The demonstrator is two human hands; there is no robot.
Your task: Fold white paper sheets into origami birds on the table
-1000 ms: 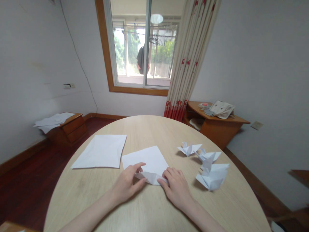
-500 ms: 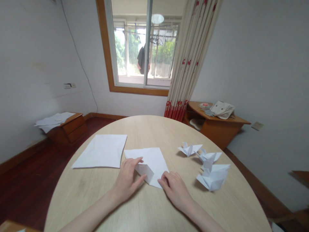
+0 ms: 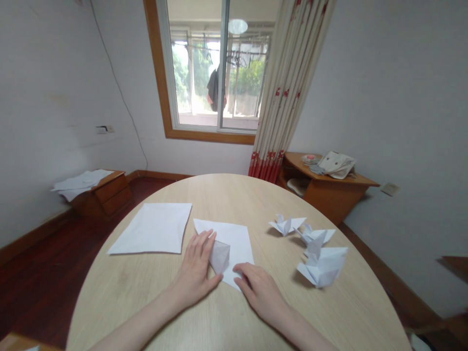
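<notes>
A white sheet of paper [image 3: 234, 239] lies on the round wooden table [image 3: 234, 195] in front of me, with one corner folded up and over toward the middle. My left hand [image 3: 197, 270] holds that folded flap, its fingers along the left edge of the sheet. My right hand [image 3: 258, 287] rests on the near right corner of the sheet, fingers pressing down on it.
A second flat white sheet [image 3: 153, 228] lies to the left. Several folded paper figures [image 3: 318, 258] stand to the right. A low wooden cabinet [image 3: 106, 192] with papers is at left, a corner shelf [image 3: 329, 183] at right, a window [image 3: 219, 68] ahead.
The sheet has turned clockwise on the table. My left hand has lifted the folded corner further over the sheet, and my right hand has slid a little left.
</notes>
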